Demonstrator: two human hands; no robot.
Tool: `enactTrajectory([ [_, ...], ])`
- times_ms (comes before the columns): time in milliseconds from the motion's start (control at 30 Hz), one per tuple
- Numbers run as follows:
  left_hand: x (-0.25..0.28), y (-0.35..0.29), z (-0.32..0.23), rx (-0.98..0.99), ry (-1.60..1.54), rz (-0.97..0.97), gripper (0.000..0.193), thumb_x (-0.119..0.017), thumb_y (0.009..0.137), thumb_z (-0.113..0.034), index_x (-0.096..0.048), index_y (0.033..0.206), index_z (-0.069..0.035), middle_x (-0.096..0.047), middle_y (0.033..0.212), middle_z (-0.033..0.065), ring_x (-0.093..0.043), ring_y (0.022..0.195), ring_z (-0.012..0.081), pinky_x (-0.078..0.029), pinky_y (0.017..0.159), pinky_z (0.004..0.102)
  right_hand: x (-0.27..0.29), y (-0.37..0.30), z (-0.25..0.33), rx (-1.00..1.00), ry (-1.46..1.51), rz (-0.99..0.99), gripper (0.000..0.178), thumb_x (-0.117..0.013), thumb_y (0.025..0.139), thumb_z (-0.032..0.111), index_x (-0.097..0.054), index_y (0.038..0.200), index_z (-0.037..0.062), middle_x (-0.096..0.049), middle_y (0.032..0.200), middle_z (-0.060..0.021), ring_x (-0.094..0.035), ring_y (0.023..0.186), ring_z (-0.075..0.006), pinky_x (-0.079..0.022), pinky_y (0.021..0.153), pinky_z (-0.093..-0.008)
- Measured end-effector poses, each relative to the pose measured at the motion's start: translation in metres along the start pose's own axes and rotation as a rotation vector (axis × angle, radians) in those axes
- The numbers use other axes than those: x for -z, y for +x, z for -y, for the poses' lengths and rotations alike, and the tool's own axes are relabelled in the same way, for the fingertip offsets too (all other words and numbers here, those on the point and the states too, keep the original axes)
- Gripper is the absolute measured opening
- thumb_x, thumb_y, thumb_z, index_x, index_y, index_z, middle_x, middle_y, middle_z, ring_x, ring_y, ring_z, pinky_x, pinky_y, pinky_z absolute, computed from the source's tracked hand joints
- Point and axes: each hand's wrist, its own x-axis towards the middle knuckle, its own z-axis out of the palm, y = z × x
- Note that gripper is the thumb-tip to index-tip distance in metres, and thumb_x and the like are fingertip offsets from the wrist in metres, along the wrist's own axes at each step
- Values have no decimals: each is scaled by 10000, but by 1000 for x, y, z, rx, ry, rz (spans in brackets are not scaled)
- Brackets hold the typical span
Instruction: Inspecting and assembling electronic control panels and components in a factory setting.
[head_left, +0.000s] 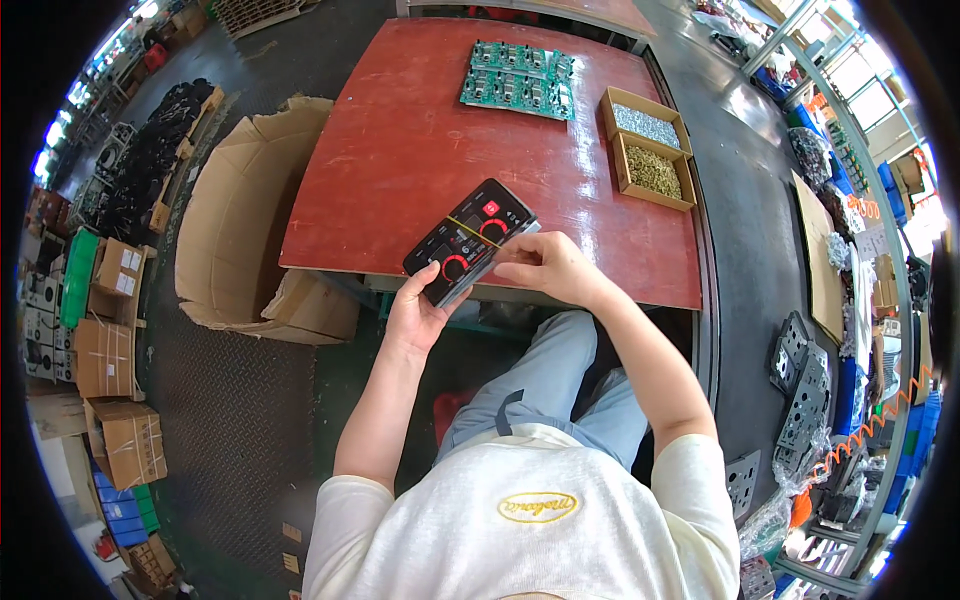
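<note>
A stack of black printed panels (pixel 440 240) with red ring markings is held at a slant over the table's near edge. My left hand (pixel 420 310) grips its lower left end, thumb on top and fingers underneath. Across the middle of the stack runs a thin yellow rubber band (pixel 472 231). My right hand (pixel 552 268) is closed at the right edge of the stack, its fingertips pinching where the band reaches that edge. Those fingers partly hide the band's end.
Green circuit boards (pixel 518 80) lie at the far side of the red table (pixel 400 150). Two small cardboard boxes of metal parts (pixel 655 172) sit by its right edge. A large open carton (pixel 240 220) stands left of the table. Black metal plates (pixel 803 390) lie farther right.
</note>
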Motion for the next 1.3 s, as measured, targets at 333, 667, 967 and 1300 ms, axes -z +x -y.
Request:
enactTrajectory([
  [333, 68, -8, -24, -40, -100, 112, 377, -582, 849, -200, -517, 1178, -28, -595, 1134, 157, -606, 1004, 294, -526, 827, 426, 76, 23, -44, 50, 1026, -225, 191, -523, 899, 183, -582, 761, 64, -467, 607, 36, -375, 494, -45, -263, 467, -194],
  [667, 78, -36, -39, -108, -254, 199, 498, -646, 787, -190, -481, 1220, -8, -561, 1188, 176, -575, 1052, 326, -500, 864, 456, -48, 78, -51, -118, 321, 209, 205, -616, 850, 184, -669, 986, 40, -642, 864, -20, -581, 781, -115, -485, 705, -293],
  [967, 69, -44, -30, -5, -257, 264, 546, -665, 752, -216, -485, 1214, 11, -558, 1178, 213, -553, 1069, 371, -479, 877, 512, -91, 49, -17, 318, 207, 287, 222, -620, 837, 203, -590, 954, 16, -607, 861, -50, -569, 796, -195, -474, 690, -320],
  [1300, 36, -50, -35, 11, -209, 376, 549, -657, 752, -221, -474, 1209, 23, -571, 1151, 206, -570, 1039, 359, -478, 885, 483, -81, 59, -10, -153, 568, 579, 371, -651, 757, 57, -551, 1113, 29, -635, 998, -171, -663, 833, -276, -569, 689, -359],
])
